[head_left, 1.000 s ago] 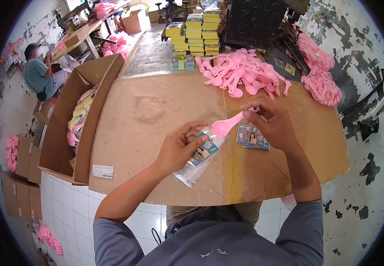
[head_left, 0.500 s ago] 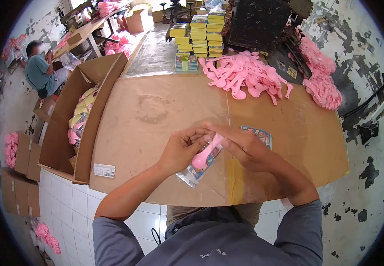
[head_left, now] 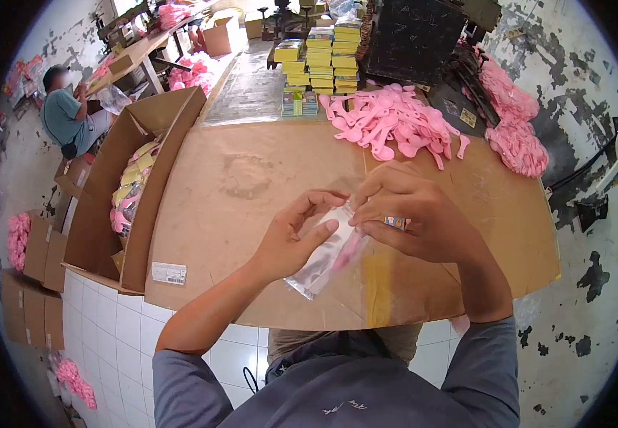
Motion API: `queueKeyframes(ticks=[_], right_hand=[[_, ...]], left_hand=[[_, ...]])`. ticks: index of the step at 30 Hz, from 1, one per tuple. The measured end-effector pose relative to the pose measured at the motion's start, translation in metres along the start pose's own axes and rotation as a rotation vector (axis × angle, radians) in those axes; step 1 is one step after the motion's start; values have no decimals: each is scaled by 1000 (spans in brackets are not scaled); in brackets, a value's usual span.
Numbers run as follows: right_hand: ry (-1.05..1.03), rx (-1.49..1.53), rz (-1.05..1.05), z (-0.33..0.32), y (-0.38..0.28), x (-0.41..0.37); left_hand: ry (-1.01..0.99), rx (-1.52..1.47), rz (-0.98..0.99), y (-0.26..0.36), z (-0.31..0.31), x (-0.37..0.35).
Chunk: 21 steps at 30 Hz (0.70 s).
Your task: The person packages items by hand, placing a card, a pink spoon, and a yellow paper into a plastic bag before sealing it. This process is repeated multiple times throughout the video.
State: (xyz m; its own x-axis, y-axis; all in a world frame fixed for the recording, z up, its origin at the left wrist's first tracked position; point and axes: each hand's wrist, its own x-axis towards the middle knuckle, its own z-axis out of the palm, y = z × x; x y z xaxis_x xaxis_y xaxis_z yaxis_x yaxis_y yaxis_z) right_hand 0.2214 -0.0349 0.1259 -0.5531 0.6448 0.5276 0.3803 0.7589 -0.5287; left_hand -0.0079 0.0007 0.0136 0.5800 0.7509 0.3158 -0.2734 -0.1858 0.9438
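Observation:
My left hand (head_left: 291, 239) and my right hand (head_left: 412, 214) both grip a small clear plastic bag (head_left: 323, 258) above the cardboard tabletop (head_left: 252, 178). Inside the bag a pink plastic spoon (head_left: 350, 251) shows through, along with a printed card that is hard to make out. My right hand pinches the bag's top edge; my left hand holds it from the left with the thumb across it. A few printed cards (head_left: 394, 222) peek out on the table under my right hand.
A pile of pink spoons (head_left: 394, 121) lies at the far side, more pink items (head_left: 519, 135) at the right. Stacks of yellow boxes (head_left: 323, 53) stand behind. An open carton (head_left: 130, 185) with filled packets sits left. A person (head_left: 63, 118) sits far left.
The pink spoon, held in the air by my right hand a second ago, has gone down into the bag. My right hand now pinches the bag's top.

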Motion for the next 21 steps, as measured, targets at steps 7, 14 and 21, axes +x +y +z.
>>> queueKeyframes(ticks=[7, 14, 21], right_hand=[[14, -130, 203, 2, -11, -1], [99, -144, 151, 15, -3, -5], [158, -600, -135, 34, -4, -5]], left_hand=[[-74, 324, 103, 17, 12, -8], [33, 377, 121, 15, 22, -5], [132, 225, -22, 18, 26, -6]])
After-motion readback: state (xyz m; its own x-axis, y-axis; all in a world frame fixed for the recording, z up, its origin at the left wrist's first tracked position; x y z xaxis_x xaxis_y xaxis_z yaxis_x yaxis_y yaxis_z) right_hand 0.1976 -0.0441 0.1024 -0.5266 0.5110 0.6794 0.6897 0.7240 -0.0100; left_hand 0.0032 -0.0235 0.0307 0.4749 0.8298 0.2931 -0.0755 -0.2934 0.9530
